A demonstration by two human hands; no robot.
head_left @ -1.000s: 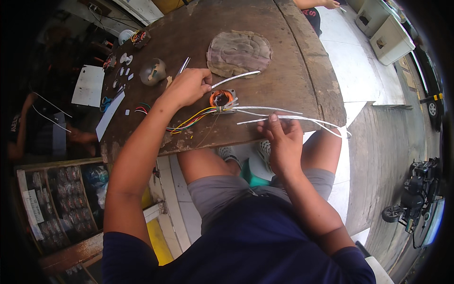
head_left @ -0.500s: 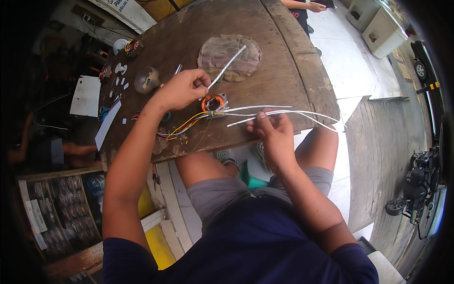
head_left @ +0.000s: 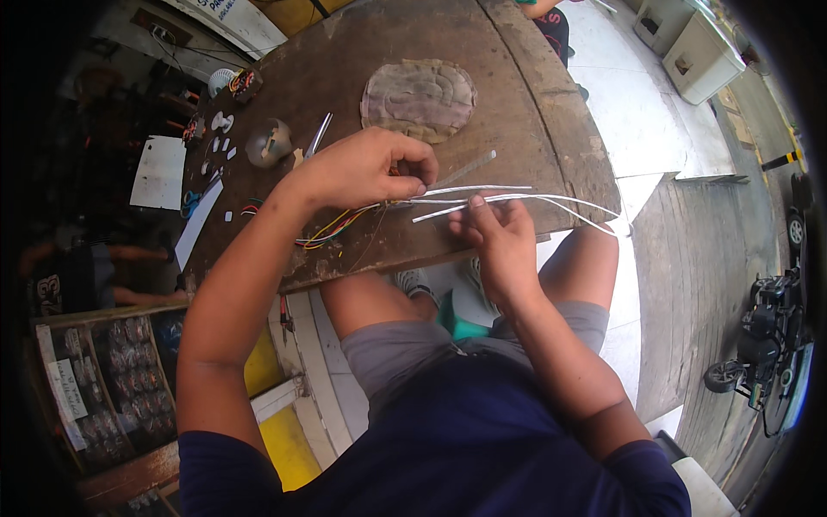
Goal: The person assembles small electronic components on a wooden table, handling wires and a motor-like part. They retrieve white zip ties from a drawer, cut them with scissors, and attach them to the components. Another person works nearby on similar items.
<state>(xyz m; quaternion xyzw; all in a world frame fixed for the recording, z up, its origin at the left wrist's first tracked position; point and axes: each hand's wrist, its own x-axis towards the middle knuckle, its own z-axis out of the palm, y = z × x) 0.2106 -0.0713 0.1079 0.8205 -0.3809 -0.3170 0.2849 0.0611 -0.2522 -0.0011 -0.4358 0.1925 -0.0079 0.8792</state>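
Note:
My left hand [head_left: 379, 172] is over the table's near part, thumb and forefinger closed on a short white sleeve [head_left: 469, 168]. That sleeve slants up to the right and is slightly blurred. Just below and to the right, my right hand [head_left: 500, 228] pinches long white sleeved wires [head_left: 551, 198], which run out over the table's right edge. One sleeved end points left beside the thumb. Yellow, red, green and other coloured wires [head_left: 332, 231] trail left from the bundle. The left hand hides most of the copper coil they meet.
On the wooden table [head_left: 517, 95] are a round cloth pad [head_left: 418, 99], scissors or tweezers-like metal tool [head_left: 319, 133], a metal dome [head_left: 269, 142], blue-handled scissors [head_left: 189, 202] and a white strip [head_left: 200, 224]. Another person [head_left: 551, 26] is at the far edge.
My left hand has moved right and slightly down with the white sleeve, bringing it close to the other sleeved wires and covering the copper coil. My right hand has barely moved.

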